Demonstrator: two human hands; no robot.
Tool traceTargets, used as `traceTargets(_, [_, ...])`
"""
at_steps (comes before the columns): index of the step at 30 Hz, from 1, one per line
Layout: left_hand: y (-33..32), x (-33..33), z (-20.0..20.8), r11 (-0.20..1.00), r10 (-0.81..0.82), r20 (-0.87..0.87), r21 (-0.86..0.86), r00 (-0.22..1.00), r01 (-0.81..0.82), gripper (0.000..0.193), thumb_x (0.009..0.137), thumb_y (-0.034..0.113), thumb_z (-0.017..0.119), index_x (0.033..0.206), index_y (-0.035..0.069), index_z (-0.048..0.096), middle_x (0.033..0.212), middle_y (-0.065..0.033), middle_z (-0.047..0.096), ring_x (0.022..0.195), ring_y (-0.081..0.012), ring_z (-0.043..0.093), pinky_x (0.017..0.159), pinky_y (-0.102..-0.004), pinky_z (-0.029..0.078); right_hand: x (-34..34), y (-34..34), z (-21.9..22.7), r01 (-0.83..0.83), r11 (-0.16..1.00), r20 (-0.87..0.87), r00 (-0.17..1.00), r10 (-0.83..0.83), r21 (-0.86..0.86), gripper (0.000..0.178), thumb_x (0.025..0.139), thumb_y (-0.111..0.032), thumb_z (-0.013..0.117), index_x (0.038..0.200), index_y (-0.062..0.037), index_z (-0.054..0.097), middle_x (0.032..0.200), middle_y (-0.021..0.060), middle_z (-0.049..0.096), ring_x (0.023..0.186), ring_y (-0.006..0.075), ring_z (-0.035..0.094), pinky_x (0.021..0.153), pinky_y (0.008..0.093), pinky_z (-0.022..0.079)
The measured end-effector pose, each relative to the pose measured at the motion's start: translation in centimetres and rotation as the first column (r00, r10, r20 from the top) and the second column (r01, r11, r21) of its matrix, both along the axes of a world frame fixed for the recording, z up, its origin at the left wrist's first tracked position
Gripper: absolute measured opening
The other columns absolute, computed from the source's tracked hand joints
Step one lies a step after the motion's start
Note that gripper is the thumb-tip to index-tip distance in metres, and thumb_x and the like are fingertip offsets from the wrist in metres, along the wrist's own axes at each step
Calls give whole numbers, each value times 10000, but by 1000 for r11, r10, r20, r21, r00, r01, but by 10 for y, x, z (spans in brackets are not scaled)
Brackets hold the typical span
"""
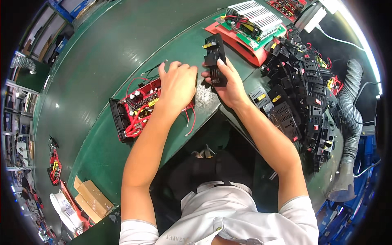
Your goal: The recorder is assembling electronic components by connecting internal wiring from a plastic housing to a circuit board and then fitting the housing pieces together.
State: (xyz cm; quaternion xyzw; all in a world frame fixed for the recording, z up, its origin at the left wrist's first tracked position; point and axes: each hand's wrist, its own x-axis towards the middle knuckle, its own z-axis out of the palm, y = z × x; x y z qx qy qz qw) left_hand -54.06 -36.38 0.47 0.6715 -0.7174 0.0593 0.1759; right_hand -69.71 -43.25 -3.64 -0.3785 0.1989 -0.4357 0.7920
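My right hand (230, 83) grips a black plastic end panel (215, 61) upright, its thumb across the face. The panel has slots and a small yellow part near its far end. My left hand (178, 85) is closed, fingers curled over the right end of a red-cased circuit assembly (139, 108); whatever the fingers pinch is hidden. This assembly carries capacitors, thick red wires and a black fan (119, 119) at its left end. Beside the left thumb, a thin dark wire (153, 68) sticks out. Loose red wires (191, 122) hang from the assembly's near right side.
Many black panels (304, 90) are piled on the right. Behind them, a silver-finned unit (255, 18) rests on a red case (241, 47). A grey flexible duct (352, 110) stands far right. At lower left lie a cardboard piece (93, 198) and another red assembly (55, 165).
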Motion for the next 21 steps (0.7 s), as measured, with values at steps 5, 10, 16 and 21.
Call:
traceTargets(5, [-1, 18, 23, 999, -38, -123, -43, 992, 33, 185, 851, 143, 669, 1007, 84, 749, 919, -123, 730, 845, -300, 689, 799, -376, 529, 2, 3, 3, 8, 999, -53, 999, -11, -53, 380, 990, -150, 564, 1348, -64, 474, 1157, 108, 613, 980, 195, 651, 809, 295, 538])
traceTargets(10, [-4, 46, 46, 987, 109, -445, 153, 889, -45, 252, 896, 165, 655, 1110, 49, 723, 947, -145, 738, 858, -197, 701, 804, -320, 525, 2, 2, 4, -30, 996, -111, 994, 20, -84, 384, 998, -164, 550, 1357, -54, 466, 1146, 103, 609, 952, 191, 656, 809, 298, 539])
traceTargets(16, [-4, 60, 49, 981, 136, -522, 189, 842, -41, 272, 887, 176, 638, 1115, 50, 717, 953, -133, 736, 867, -222, 691, 816, -331, 518, 4, 2, 3, -44, 992, -159, 987, 25, -118, 339, 1000, -168, 558, 1311, -44, 502, 1110, 63, 615, 924, 159, 653, 792, 280, 533])
traceTargets(21, [-3, 44, 40, 989, 95, -394, 139, 914, -44, 247, 941, 223, 553, 1047, 33, 671, 985, -201, 698, 955, -388, 657, 850, -463, 505, 6, 3, 3, -41, 993, -165, 986, 22, -111, 303, 993, -180, 575, 1252, -27, 531, 1074, 80, 638, 904, 155, 658, 783, 276, 529])
